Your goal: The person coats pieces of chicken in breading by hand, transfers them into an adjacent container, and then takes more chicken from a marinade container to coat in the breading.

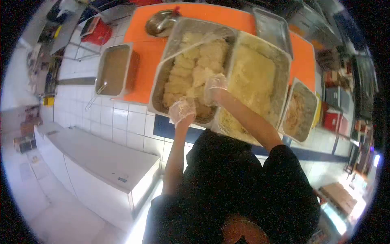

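Pale coated pieces (183, 69) lie in rows in a deep metal tray (157, 87) at the centre. My left hand (183, 110), in a clear glove crusted with coating, is at the tray's near left part, over the pieces. Further right, my right hand (215, 87), also gloved, touches the pieces near the tray's right wall. The fingers of both hands are too blurred and coated to read. A second tray (283, 77) to the right holds yellowish powder (254, 71).
On the orange table (142, 65) are a metal bowl (161, 23) and an empty-looking tray (273, 30). A container of brownish liquid (115, 70) with a wire handle is at the left edge. A tray of shreds (298, 112) sits right. A white chest (97, 158) stands lower left.
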`<state>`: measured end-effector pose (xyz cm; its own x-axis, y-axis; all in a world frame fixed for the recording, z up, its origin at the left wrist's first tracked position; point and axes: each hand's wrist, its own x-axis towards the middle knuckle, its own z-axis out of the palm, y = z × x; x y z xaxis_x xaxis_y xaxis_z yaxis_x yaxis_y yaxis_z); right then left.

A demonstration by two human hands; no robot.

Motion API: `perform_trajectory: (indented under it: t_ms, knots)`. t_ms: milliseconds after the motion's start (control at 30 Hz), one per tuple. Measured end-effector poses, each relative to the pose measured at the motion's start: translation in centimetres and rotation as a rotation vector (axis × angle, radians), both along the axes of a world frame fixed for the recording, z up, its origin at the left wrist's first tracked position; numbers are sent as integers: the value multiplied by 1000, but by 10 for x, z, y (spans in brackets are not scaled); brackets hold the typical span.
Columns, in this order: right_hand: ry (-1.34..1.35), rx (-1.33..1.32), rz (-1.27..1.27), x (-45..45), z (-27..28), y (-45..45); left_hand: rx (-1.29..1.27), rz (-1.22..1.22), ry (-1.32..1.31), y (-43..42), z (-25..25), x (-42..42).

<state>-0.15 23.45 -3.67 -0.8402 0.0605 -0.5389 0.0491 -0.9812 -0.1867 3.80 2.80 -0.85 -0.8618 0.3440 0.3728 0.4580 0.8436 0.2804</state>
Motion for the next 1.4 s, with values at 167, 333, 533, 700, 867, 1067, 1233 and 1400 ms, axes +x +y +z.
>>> perform_trajectory:
  t_ms: [167, 333, 533, 700, 867, 1067, 1233, 1400]
  knots:
    - [121, 537, 48, 41, 49, 45, -69, 174, -305, 20, 19, 0]
    - [87, 1813, 119, 37, 39, 174, -172, 50, -234, 21, 31, 3]
    - [-144, 2343, 1116, 50, -59, 196, -243, -5, -290, 23, 26, 3]
    - [-289, 2201, 1147, 95, -35, 110, -190, -136, -173, 15, 1, 0]
    - [-217, 2056, 875, 82, -91, 134, -257, -184, -155, 11, -3, 2]
    - [-78, 2233, 693, 123, 21, 210, -371, -95, -246, 25, 17, 5]
    - [-604, 2258, 741, 179, -50, 206, -355, -118, -200, 21, 18, 6]
    - [-629, 2585, 458, 133, -116, 180, -172, -29, -344, 29, 31, 8]
